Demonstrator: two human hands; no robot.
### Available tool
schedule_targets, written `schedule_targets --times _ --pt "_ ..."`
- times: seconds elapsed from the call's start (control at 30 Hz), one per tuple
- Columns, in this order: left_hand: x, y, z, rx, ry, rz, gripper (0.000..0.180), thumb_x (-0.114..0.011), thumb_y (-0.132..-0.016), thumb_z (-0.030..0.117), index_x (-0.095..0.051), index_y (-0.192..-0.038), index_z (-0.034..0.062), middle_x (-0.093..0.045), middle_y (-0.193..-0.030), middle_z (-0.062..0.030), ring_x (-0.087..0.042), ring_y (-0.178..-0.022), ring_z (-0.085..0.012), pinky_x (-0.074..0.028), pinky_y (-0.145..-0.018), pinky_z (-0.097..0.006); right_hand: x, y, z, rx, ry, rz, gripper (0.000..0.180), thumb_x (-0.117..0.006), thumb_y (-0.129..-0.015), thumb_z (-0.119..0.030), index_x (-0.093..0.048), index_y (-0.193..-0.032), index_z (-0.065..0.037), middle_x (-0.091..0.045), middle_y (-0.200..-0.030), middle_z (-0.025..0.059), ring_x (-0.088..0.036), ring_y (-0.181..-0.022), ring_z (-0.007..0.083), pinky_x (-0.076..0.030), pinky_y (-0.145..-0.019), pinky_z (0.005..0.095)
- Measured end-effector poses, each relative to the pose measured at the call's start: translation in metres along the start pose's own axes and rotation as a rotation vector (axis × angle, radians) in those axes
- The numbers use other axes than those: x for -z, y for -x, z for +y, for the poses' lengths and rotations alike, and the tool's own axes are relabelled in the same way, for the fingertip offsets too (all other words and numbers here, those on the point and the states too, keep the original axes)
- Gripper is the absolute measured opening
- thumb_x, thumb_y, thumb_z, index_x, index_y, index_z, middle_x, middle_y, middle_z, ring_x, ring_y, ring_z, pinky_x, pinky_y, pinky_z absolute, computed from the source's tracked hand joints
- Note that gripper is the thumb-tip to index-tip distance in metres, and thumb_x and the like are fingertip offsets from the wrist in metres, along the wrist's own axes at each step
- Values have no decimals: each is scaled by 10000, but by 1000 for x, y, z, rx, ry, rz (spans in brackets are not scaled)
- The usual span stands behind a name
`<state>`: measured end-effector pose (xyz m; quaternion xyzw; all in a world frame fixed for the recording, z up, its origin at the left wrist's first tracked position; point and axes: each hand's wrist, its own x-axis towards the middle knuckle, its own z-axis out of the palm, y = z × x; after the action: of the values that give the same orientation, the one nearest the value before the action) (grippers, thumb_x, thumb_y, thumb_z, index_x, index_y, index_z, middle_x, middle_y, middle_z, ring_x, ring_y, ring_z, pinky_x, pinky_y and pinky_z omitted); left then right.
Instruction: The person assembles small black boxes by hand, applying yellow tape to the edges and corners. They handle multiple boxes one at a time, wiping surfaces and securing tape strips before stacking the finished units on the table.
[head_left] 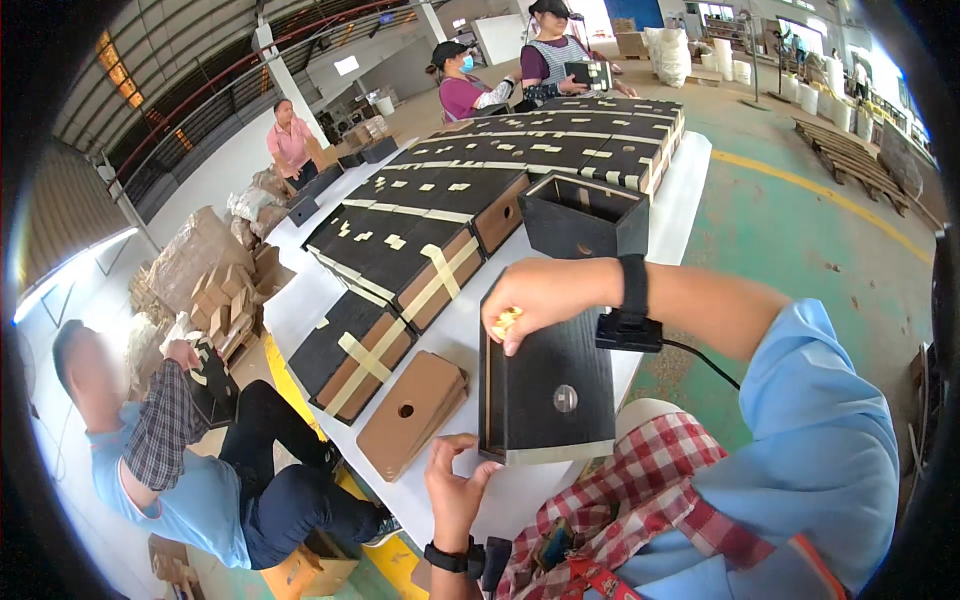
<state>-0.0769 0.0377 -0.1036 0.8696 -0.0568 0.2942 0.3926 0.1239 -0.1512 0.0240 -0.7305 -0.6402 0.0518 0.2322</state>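
A long white table (pixel 690 190) is covered by rows of taped black wooden boxes (pixel 440 215), a stack of brown panels (pixel 412 412), and two open black boxes (pixel 548 385).

Far out to the left of the left hand (pixel 455 490), crumpled brown cardboard boxes (pixel 205 280) lie heaped on the floor (flaps open, some torn), while well beyond the right hand (pixel 540 300), past the table's far end, stand bulging white sacks (pixel 668 52).
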Motion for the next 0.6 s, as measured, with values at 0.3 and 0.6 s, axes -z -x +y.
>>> schedule_targets --times 0.3,0.6 --pt "-32 6 -5 307 630 -64 133 -669 -787 69 -644 -892 -9 -651 -791 -26 -579 -756 -99 -468 -690 -269 -16 -20 -24 -187 -188 524 293 -672 -788 -298 -610 -808 -13 -608 -685 151 -609 -614 282 -465 -578 368" --pt "-66 -25 -16 252 775 -162 187 -645 -841 92 -618 -1008 13 -639 -915 -3 -549 -836 -73 -453 -723 -232 -68 19 -62 -143 -46 516 225 -635 -821 -281 -590 -853 -63 -607 -736 106 -601 -668 280 -460 -603 368"
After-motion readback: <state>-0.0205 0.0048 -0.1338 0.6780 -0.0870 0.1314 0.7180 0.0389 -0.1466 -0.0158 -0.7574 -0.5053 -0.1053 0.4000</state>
